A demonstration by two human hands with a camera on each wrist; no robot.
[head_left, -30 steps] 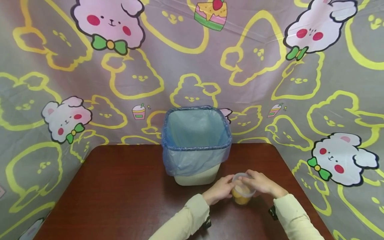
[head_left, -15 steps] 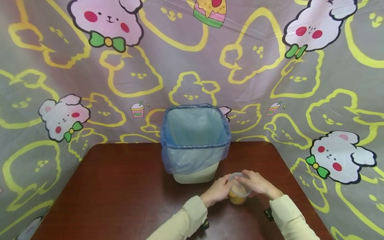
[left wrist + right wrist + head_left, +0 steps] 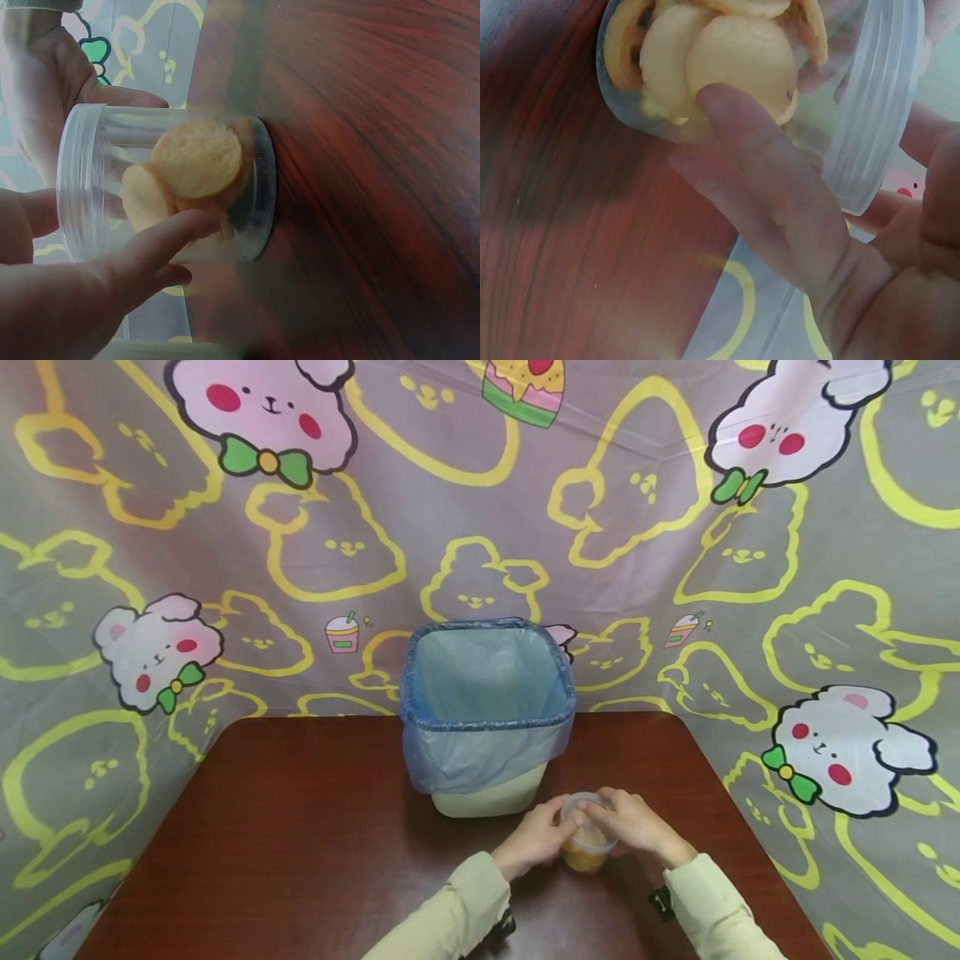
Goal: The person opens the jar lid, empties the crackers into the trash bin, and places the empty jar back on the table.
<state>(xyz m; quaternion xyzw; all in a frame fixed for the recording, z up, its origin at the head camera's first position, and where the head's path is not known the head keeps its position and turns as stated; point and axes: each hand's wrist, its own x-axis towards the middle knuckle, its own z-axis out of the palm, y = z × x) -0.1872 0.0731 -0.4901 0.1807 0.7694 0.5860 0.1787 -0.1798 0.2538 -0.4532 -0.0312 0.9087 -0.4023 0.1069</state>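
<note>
A clear round jar (image 3: 584, 860) stands upright on the table, to the right of and in front of a bin. Its translucent lid (image 3: 877, 105) covers the top. Several round pale biscuits (image 3: 196, 159) lie inside, and dark spots show on one in the right wrist view. The left hand (image 3: 534, 835) grips the jar's left side, one finger lying along the wall in the left wrist view. From the other side the right hand (image 3: 637, 823) grips it, fingers along the wall and the thumb near the lid. Parts of the lid's edge are hidden by the hands.
The pale bin (image 3: 487, 797) with a blue liner (image 3: 487, 760) over its rim stands at the table's back middle. A dark red wooden table (image 3: 300, 835) carries everything. Patterned cloth (image 3: 622, 610) hangs behind and at both sides. Black devices (image 3: 662, 903) sit at the wrists.
Both hands have shifted slightly left together with the jar, which is a little closer to the bin. Their grip looks the same. The head view has tilted a little.
</note>
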